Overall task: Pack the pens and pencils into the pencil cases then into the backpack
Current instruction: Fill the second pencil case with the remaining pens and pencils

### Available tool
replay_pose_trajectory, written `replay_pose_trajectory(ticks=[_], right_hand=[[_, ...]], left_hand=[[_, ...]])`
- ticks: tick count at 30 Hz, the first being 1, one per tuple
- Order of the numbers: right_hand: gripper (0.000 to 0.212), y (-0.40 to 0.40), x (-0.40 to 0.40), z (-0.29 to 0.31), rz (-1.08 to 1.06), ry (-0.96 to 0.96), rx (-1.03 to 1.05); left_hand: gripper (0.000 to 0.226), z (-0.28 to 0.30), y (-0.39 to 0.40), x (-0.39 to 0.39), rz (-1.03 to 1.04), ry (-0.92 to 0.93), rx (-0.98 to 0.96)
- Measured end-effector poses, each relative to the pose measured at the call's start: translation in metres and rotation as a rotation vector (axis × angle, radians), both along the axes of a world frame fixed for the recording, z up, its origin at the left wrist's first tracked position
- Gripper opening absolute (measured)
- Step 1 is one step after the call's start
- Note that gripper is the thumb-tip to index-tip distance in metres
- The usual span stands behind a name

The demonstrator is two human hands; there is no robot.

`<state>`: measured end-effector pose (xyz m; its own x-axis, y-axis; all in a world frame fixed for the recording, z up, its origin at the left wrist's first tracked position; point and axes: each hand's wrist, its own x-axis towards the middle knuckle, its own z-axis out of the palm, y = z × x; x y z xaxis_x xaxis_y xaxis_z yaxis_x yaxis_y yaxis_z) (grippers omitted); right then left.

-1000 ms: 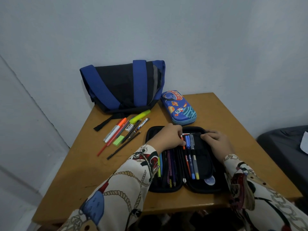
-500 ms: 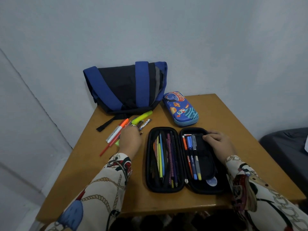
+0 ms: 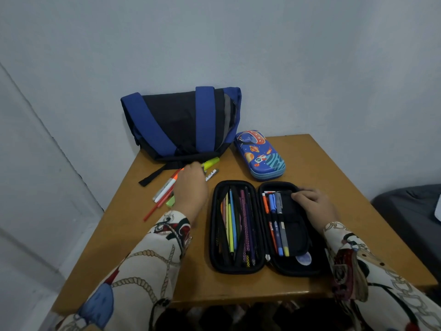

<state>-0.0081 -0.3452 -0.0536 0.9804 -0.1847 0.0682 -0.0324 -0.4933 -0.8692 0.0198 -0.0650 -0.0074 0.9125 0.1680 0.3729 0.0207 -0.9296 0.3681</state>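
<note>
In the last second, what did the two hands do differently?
The left hand left the open black pencil case and reached out to the left, over the loose pens by the backpack; whether it has gripped one is hidden. The right hand stayed on the case's right half. The packed pens and the space-print pencil case did not move.
</note>
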Motion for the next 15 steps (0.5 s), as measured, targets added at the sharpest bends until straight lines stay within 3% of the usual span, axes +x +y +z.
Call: replay_pose_trajectory(ticks=[3, 6, 9, 15], right_hand=[[0.017, -0.001, 0.000, -0.001, 0.005, 0.001, -0.006], [0.013, -0.003, 0.001, -0.003, 0.009, -0.009, -0.022], [0.018, -0.003, 0.002, -0.005, 0.006, -0.014, -0.019], [0.015, -0.003, 0.006, -0.007, 0.012, -0.018, -0.025]], left_hand=[[0.023, 0.031, -0.008, 0.009, -0.011, -0.075, -0.275], [0.022, 0.042, -0.014, 0.017, -0.055, -0.034, -0.473], [0.021, 0.033, -0.024, 0.016, -0.086, 0.077, -0.491], [0.017, 0.009, -0.036, -0.002, -0.120, 0.346, -0.351]])
